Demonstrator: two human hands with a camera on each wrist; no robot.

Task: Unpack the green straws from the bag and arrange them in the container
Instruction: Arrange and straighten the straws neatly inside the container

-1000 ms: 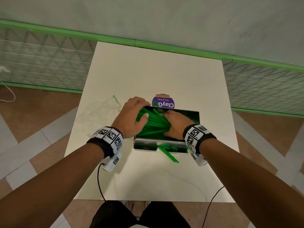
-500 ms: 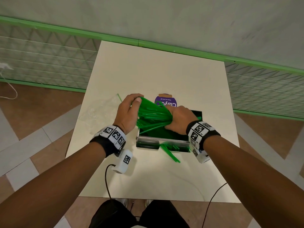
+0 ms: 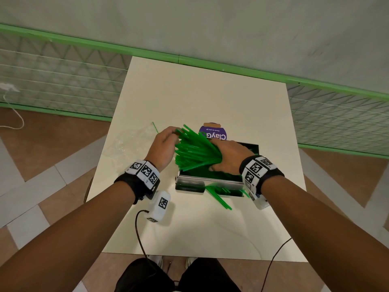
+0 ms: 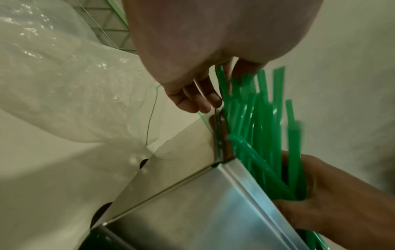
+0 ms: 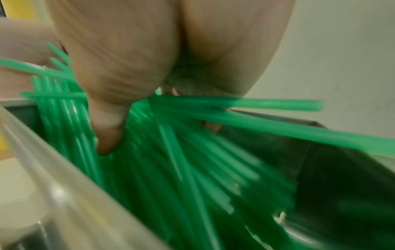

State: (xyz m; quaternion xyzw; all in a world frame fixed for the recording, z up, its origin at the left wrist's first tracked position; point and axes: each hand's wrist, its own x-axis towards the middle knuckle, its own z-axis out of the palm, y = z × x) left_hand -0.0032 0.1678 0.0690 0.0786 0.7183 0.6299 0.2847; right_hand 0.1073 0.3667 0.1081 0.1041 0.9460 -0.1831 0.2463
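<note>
A fanned bundle of green straws (image 3: 195, 150) stands tilted, its lower ends inside the steel container (image 3: 189, 184) and its tips pointing up and left. My right hand (image 3: 219, 159) grips the bundle low down, at the container's opening; in the right wrist view the thumb (image 5: 107, 135) presses across the straws (image 5: 171, 160). My left hand (image 3: 176, 133) is at the tips, where its curled fingers (image 4: 200, 99) and thumb close on the ends of a few straws (image 4: 256, 118). The container's inside is mostly hidden by hands and straws.
The crumpled clear plastic bag (image 3: 126, 142) lies on the white table (image 3: 200, 91) left of my left hand. A purple ClayGo label (image 3: 213, 133) shows behind the container. A few loose straws (image 3: 219, 197) lie against the container's front wall. Cables hang over the near edge.
The bundle has risen and fanned out toward the upper left. My left hand slid from its middle up to the tips, while the right hand kept its grip.
</note>
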